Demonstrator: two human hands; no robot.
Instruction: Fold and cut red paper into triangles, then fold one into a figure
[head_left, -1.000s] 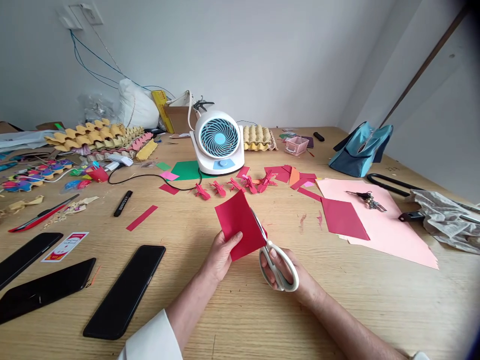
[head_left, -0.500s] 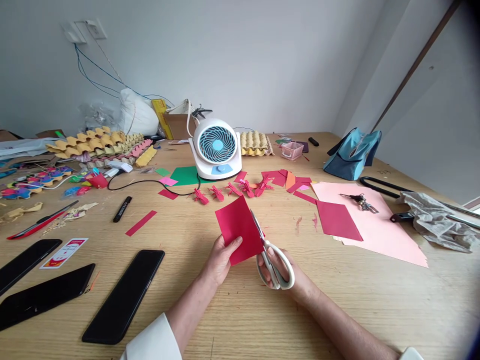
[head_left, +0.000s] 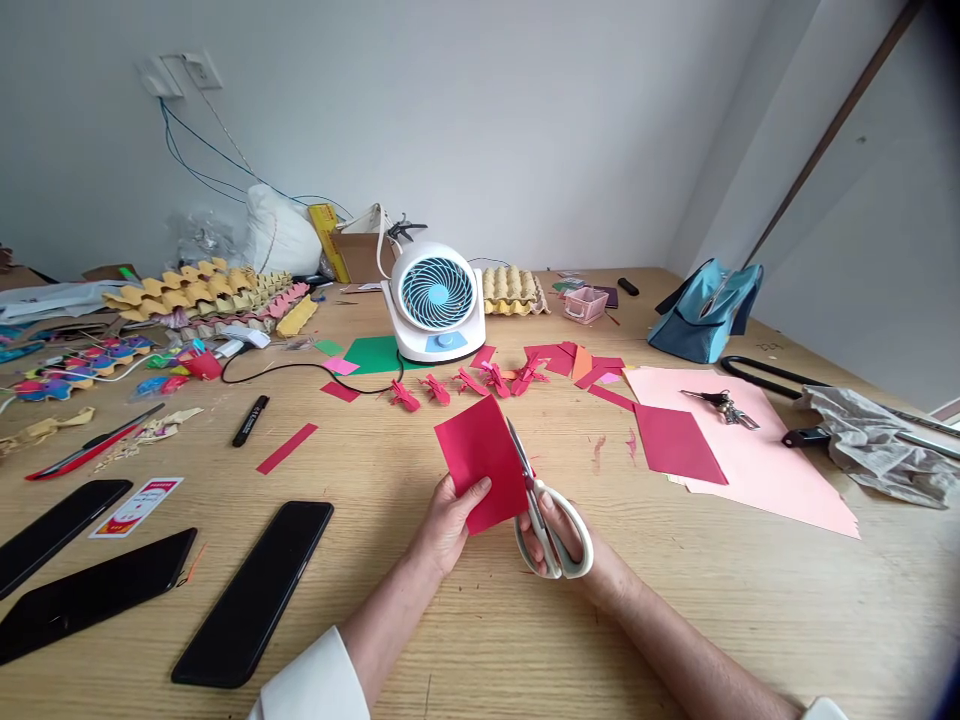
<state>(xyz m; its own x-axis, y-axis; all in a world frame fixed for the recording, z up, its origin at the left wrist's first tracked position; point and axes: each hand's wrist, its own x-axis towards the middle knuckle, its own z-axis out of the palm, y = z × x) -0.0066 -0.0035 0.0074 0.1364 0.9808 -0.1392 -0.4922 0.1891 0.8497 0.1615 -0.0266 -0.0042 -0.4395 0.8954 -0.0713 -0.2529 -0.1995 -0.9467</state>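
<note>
My left hand (head_left: 448, 520) pinches a red sheet of paper (head_left: 480, 455) by its lower left part, thumb on top, above the table. White-handled scissors (head_left: 559, 535) are in my right hand (head_left: 574, 545), fingers through the loops. Their blades lie along the paper's right edge; whether they bite into it I cannot tell. Beyond the paper, a row of several folded red paper figures (head_left: 469, 381) stands before a white fan (head_left: 437, 300). Another red sheet (head_left: 679, 443) lies to the right, partly over pink paper (head_left: 765, 480).
Black phones (head_left: 255, 595), a marker (head_left: 250, 421) and a red paper strip (head_left: 287, 449) lie at left. Egg trays (head_left: 202, 290) are stacked farther back. Keys (head_left: 724, 407) rest on the pink paper; a blue bag (head_left: 705, 310) stands behind. Red scraps (head_left: 559, 357) are scattered mid-table.
The whole view has shifted slightly, so things appear a little farther right and lower. The paper and scissors keep nearly the same position relative to each other.
</note>
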